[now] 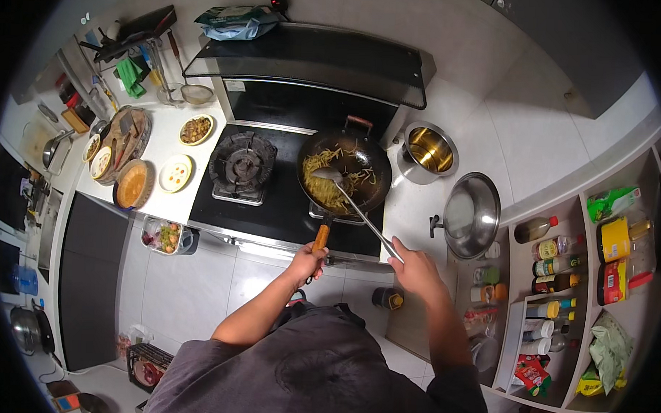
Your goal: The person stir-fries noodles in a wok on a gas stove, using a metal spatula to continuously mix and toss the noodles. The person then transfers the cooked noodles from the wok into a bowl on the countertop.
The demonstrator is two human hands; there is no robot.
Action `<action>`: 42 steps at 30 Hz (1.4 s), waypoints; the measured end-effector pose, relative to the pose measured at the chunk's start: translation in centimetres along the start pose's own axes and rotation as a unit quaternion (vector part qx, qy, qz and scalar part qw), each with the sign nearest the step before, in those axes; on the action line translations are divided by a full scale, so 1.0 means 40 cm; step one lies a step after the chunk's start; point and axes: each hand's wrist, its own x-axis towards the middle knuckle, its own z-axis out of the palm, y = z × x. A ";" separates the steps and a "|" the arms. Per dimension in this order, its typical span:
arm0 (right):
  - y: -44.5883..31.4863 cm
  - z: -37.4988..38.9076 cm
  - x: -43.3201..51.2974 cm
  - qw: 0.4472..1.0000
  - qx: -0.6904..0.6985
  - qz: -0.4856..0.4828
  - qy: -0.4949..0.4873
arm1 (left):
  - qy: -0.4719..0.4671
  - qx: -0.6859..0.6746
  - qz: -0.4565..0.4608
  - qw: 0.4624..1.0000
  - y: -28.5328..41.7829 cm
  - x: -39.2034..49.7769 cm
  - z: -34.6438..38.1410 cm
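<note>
A dark wok sits on the right burner of a black gas stove. Shredded yellowish food lies in it, mostly on its left side. My left hand is closed around the wok's wooden handle. In my right hand is the long metal handle of a cooking ladle or spatula, whose head rests among the shreds. The left burner holds no pan.
Left counter: a plate of browned food, a yellow-rimmed plate, a woven basket and a round wooden board. Right: a steel pot, a large metal lid and shelves of bottles. A range hood stands behind the stove.
</note>
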 end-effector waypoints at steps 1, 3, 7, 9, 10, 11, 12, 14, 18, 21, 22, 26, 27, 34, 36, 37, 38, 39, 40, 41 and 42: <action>-0.025 -0.040 -0.026 0.998 -0.008 0.035 -0.044 | -0.001 -0.012 -0.008 1.000 0.000 -0.001 0.002; -0.077 -0.111 -0.062 0.999 -0.002 0.001 -0.051 | 0.000 -0.014 -0.002 1.000 -0.001 -0.002 0.004; -0.137 -0.114 -0.046 0.997 -0.005 0.014 -0.071 | 0.009 -0.013 0.001 1.000 -0.002 -0.002 0.005; -0.130 -0.046 0.003 0.998 -0.002 0.024 -0.059 | 0.007 -0.004 -0.001 1.000 -0.002 0.000 0.004; -0.115 -0.007 0.035 0.998 0.004 0.048 -0.043 | 0.006 -0.005 -0.002 1.000 -0.002 0.001 0.003; -0.090 0.023 0.050 0.997 0.003 0.070 -0.034 | 0.007 -0.010 -0.012 1.000 -0.002 0.003 0.001; -0.068 0.047 0.070 0.996 0.007 0.084 -0.022 | 0.013 -0.006 -0.005 1.000 -0.004 0.003 0.000; -0.033 0.067 0.119 0.993 0.031 0.114 -0.006 | 0.016 0.009 0.006 1.000 -0.007 0.005 -0.005; -0.061 0.079 0.247 0.985 0.099 0.119 0.072 | 0.001 0.015 0.005 1.000 -0.013 0.012 -0.006; -0.101 0.088 0.251 0.999 0.012 0.040 -0.005 | 0.011 0.011 -0.006 1.000 -0.013 0.015 -0.005; -0.097 0.086 0.220 0.999 -0.046 0.012 0.019 | 0.014 0.018 0.005 1.000 -0.014 0.015 -0.004; 0.021 0.022 0.064 0.983 -0.181 -0.015 0.008 | 0.014 0.009 0.005 1.000 -0.021 0.016 -0.003; 0.053 0.004 0.053 0.983 -0.185 0.007 0.005 | 0.014 0.013 0.016 1.000 -0.024 0.016 -0.001; 0.026 0.112 0.247 0.995 0.025 0.068 0.071 | 0.018 -0.002 -0.003 1.000 -0.023 0.019 0.008; -0.003 0.114 0.235 0.996 -0.059 0.053 -0.043 | 0.018 0.012 0.003 1.000 -0.019 0.016 0.009; -0.009 0.095 0.201 0.993 -0.112 0.041 -0.027 | 0.021 0.005 -0.006 1.000 -0.018 0.015 0.009; -0.006 0.051 0.162 0.985 -0.164 0.022 -0.042 | 0.021 0.013 0.005 1.000 -0.017 0.015 0.010; -0.001 -0.008 0.116 0.973 -0.226 -0.005 -0.039 | 0.025 0.010 0.003 1.000 -0.017 0.015 0.009; 0.001 -0.067 0.067 0.972 -0.229 -0.008 -0.044 | 0.024 -0.004 -0.009 1.000 -0.019 0.014 0.009; -0.002 -0.123 0.026 0.972 -0.233 -0.038 -0.010 | 0.022 0.001 0.005 1.000 -0.020 0.015 0.010; -0.004 -0.177 -0.019 0.967 -0.250 -0.009 -0.047 | 0.016 -0.002 0.008 1.000 -0.022 0.015 0.010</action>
